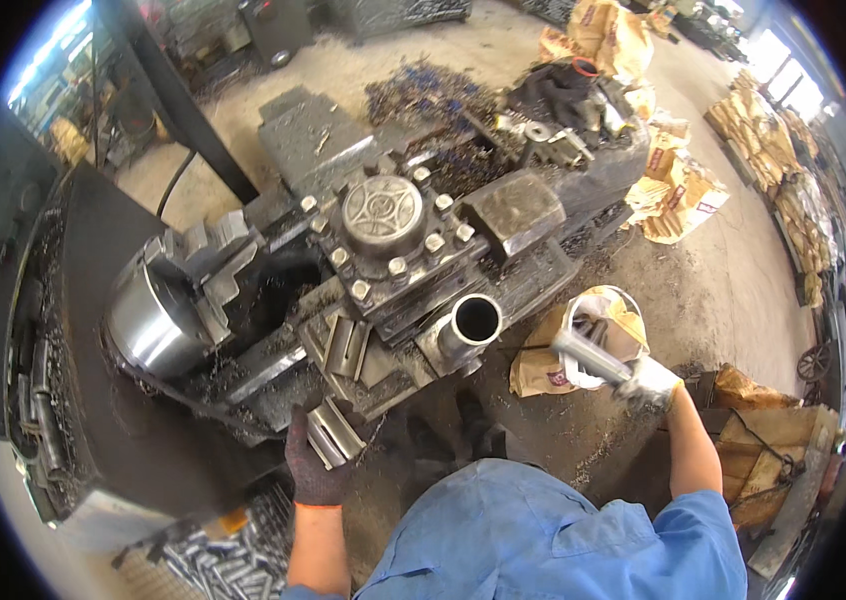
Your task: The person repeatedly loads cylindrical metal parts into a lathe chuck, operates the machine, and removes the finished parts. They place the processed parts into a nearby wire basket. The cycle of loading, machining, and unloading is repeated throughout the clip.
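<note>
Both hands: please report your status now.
Left hand grips slotted metal piece. Right hand holds metal bar, overlapping white bucket in view. Lathe ahead.

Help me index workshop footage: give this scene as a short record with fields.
Left hand: dark glove, holding a slotted metal piece
Right hand: pale glove, gripping a grey metal cylinder, blurred
Behind the cylinder in view: white bucket with metal parts inside
Machine: lathe with shiny chuck and bolted tool post
Resting on lathe: second slotted piece
Lower left: heap of metal rods
</note>
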Demonstrator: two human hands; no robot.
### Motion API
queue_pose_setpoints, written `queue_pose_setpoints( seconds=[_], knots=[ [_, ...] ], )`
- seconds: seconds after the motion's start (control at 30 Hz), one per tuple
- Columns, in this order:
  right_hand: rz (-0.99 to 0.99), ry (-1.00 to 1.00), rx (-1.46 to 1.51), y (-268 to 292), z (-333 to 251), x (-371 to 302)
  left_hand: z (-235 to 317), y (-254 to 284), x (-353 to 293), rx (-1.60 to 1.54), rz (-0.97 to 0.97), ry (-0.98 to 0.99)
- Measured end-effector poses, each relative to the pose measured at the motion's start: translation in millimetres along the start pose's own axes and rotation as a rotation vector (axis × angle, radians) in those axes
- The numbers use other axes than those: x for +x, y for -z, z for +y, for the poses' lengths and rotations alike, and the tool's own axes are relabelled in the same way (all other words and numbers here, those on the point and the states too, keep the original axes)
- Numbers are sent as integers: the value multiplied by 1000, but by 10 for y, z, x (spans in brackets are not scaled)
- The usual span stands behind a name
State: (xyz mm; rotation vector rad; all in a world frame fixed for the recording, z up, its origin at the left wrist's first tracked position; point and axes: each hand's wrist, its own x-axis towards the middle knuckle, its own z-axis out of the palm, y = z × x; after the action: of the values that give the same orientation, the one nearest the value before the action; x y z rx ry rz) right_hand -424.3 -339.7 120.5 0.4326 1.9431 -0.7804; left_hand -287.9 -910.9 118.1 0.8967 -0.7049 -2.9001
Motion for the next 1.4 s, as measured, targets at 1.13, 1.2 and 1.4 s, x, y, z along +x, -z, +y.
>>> queue_pose_setpoints(
  seconds=[1.13,1.2,1.4],
  knots=[
    [-420,1166,-420,-2790,-4188,-546,474,130,-64,-266,-72,-536],
    [-341,1076,-771,-2973,-4239,-665,549,-116,-15,-250,3,-595],
    [-89,1263,-663,-2592,-4606,-1065,799,-814,-126,1025,283,-958]
  ],
)
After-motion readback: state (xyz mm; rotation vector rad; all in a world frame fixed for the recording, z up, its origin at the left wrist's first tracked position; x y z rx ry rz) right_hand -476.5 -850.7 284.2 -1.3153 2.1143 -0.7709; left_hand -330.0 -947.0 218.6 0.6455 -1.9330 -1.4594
